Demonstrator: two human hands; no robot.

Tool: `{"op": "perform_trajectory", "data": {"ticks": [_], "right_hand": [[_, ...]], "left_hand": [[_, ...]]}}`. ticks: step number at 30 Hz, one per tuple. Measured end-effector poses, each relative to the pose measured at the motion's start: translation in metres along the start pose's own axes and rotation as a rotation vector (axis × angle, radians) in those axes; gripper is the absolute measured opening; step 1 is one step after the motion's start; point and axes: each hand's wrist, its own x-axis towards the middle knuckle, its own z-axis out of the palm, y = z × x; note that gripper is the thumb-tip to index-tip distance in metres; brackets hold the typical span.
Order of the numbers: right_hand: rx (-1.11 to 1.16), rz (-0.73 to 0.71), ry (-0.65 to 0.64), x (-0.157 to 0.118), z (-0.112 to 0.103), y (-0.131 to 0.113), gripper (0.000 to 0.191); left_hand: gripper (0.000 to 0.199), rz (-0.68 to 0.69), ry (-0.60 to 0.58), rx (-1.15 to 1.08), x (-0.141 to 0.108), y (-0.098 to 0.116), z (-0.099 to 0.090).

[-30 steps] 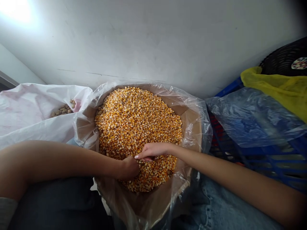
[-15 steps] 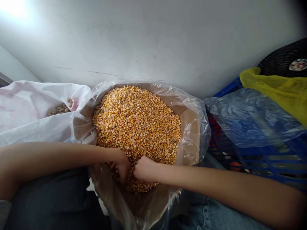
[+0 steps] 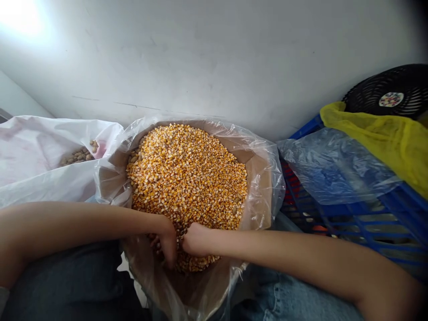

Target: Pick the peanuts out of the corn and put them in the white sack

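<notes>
Yellow corn kernels are heaped in a cardboard box lined with a clear plastic bag. At the near side of the heap, my left hand reaches down among the kernels, its fingers bent and partly hidden; whether it holds any cannot be made out. Just to its right, my right hand rests on the corn with the back of the hand up and its fingertips out of sight in the kernels. A small gap separates the two hands.
A white sack with brown nuts stands at the left. On the right, a blue crate carries clear plastic, a yellow mesh bag and a black fan. A pale wall rises behind the box.
The view has shifted slightly, bringing more of the fan and crate into sight. Both hands remain at the near side of the corn, the left one a little lower against the heap.
</notes>
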Motion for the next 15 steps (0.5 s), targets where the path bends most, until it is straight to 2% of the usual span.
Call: {"op": "perform_trajectory", "data": {"ticks": [3, 5, 6, 9, 11, 13, 15], "right_hand": [[0.202, 0.062, -0.059, -0.004, -0.004, 0.012, 0.026], [0.53, 0.079, -0.041, -0.012, -0.009, 0.026, 0.032], [0.744, 0.056, -0.016, -0.019, -0.012, 0.035, 0.03], [1.412, -0.067, 0.082, -0.046, -0.023, 0.061, 0.023], [1.727, -0.144, 0.212, -0.066, -0.03, 0.075, 0.02], [1.895, -0.213, 0.398, -0.082, -0.035, 0.085, 0.016], [1.966, -0.246, 0.544, -0.092, -0.035, 0.092, 0.013]], "left_hand": [[0.031, -0.054, -0.572, -0.11, 0.0, 0.011, -0.018], [0.031, -0.049, -0.813, -0.154, 0.001, 0.018, -0.032], [0.031, -0.011, -0.865, -0.197, 0.001, 0.022, -0.038], [0.033, 0.201, -0.848, -0.433, -0.005, 0.03, -0.055], [0.034, 0.306, -0.798, -0.625, -0.013, 0.035, -0.067], [0.033, 0.361, -0.74, -0.803, -0.021, 0.04, -0.078], [0.03, 0.368, -0.693, -0.962, -0.028, 0.044, -0.087]]}}
